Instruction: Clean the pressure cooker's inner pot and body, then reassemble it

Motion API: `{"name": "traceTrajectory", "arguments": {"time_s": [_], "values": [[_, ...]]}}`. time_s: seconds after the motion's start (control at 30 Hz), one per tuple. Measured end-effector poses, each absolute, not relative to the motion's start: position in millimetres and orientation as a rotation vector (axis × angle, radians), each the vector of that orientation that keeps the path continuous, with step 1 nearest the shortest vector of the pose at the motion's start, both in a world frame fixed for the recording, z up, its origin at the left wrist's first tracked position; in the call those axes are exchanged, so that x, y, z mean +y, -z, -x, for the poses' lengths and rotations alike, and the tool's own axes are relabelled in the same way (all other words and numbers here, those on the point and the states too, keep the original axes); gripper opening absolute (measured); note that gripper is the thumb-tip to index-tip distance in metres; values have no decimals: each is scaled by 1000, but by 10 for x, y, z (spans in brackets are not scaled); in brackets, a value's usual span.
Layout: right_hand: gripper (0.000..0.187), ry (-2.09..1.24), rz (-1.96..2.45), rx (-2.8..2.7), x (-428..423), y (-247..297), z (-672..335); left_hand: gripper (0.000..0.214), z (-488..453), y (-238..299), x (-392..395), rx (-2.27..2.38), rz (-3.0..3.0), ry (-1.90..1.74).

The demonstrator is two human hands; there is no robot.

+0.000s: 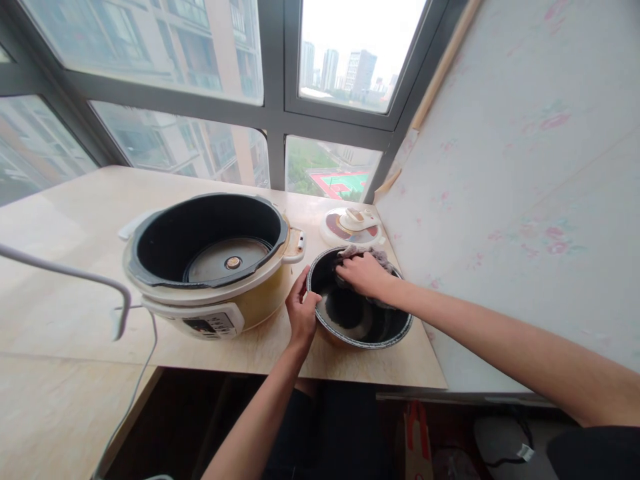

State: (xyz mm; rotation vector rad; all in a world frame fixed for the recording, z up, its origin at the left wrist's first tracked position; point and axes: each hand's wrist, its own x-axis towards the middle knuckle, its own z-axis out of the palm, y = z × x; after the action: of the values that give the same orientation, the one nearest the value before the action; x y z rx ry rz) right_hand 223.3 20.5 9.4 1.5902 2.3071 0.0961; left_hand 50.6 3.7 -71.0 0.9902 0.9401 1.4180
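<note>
A dark, round inner pot (345, 320) sits on the wooden tabletop, its opening facing up. My left hand (303, 308) grips the pot's left rim, thumb over the edge and fingers on the outer wall. Inside the pot's far side, my right hand (367, 275) is closed on a grey-brown cloth (373, 253), which bunches over the far rim. To the left stands the white and gold body of an electric pressure cooker (260, 303), without its lid, a metal heating plate (220, 259) showing at its bottom. The cooker lid (350, 227) lies behind the pot.
Windows (277, 100) rise behind the table (60, 267), and a flower-patterned wall (525, 200) closes off the right side. A grey cable (70, 265) crosses at the left. Below the table edge are a paper bag (416, 440) and dark space.
</note>
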Motion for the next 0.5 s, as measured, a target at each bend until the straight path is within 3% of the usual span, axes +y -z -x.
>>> {"name": "traceTrajectory", "arguments": {"time_s": [0.1, 0.23, 0.33, 0.5], "values": [[37, 96, -1778, 1959, 215, -272, -2247, 64, -508, 707, 11, 980, -974, -1438], [28, 483, -1797, 1723, 259, -363, -2291, 64, -542, 715, -19, 1001, -929, -1480], [18, 864, -1726, 1648, 241, -257, -2293, 58, -578, 709, -41, 1011, -891, -1524], [18, 1328, -1771, 1611, 179, 105, -2163, 46, -604, 712, -79, 1010, -885, -1546]]}}
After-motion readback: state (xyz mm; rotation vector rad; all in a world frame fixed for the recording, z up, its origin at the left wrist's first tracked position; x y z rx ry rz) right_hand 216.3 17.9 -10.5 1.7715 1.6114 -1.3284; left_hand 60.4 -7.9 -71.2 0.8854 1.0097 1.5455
